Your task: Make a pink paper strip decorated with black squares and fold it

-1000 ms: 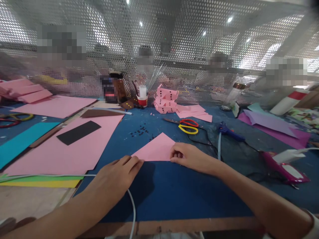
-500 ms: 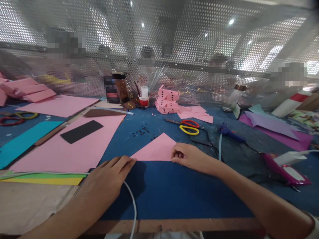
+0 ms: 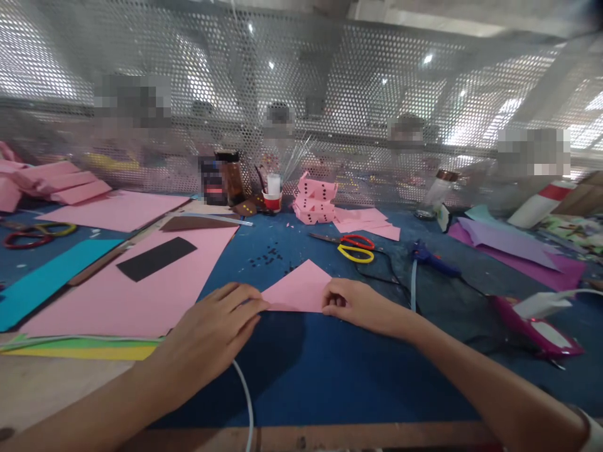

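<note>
A folded pink paper triangle (image 3: 299, 289) lies on the blue table mat, its point away from me and its long folded edge toward me. My left hand (image 3: 214, 333) rests at its left corner, fingers pressed together with the tips on the paper edge. At the right corner, my right hand (image 3: 355, 303) is curled, pinching the paper between thumb and fingers. Beyond the triangle are scissors (image 3: 355, 248) with red and yellow handles and small black paper dots (image 3: 268, 256).
Left are a large pink sheet (image 3: 188, 282), a black strip (image 3: 156, 258) and a teal strip (image 3: 56, 282). Right are a blue glue gun (image 3: 436, 260) and a magenta power strip (image 3: 537, 326). A dotted pink paper piece (image 3: 315, 198) stands by the perforated screen (image 3: 348, 81). A white cable (image 3: 245, 395) crosses the front edge.
My left hand has slid to the right along the folded edge and now covers more of the triangle's left corner. My right hand stays at the right corner. The camera view has tilted slightly.
</note>
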`<state>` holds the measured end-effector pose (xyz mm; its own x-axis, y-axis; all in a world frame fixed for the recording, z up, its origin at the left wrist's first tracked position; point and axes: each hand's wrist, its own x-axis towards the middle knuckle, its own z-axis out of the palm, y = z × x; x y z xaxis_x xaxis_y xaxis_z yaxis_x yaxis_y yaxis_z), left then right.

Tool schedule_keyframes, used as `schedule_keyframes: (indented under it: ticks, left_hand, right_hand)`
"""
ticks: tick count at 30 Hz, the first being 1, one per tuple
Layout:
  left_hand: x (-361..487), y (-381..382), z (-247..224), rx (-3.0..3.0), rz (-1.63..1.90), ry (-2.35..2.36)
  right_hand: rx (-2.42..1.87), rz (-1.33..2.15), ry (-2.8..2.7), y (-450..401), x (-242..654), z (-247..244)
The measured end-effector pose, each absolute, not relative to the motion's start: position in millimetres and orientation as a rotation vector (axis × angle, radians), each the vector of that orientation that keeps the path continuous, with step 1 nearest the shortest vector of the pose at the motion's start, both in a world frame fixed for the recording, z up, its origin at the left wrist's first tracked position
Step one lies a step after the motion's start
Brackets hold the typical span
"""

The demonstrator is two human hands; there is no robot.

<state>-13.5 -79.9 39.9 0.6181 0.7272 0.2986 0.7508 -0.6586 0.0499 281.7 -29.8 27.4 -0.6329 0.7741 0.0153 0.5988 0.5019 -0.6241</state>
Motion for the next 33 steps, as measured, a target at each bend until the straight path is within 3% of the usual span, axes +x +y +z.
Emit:
schedule_keyframes:
  ticks: [11, 27, 33]
  left_hand:
    - [7, -43, 18, -3.028, -0.453, -1.142]
    - [9, -37, 13, -2.994, -0.561, -1.146]
    - [3, -39, 12, -3.060, -0.570, -1.179]
  right_hand:
    - [-1.149, 0.740, -2.480, -34, 280, 29]
    - [-0.970, 0.145, -2.741, -37, 281, 27]
    - [-0.930, 0.087, -2.771, -36, 281, 24]
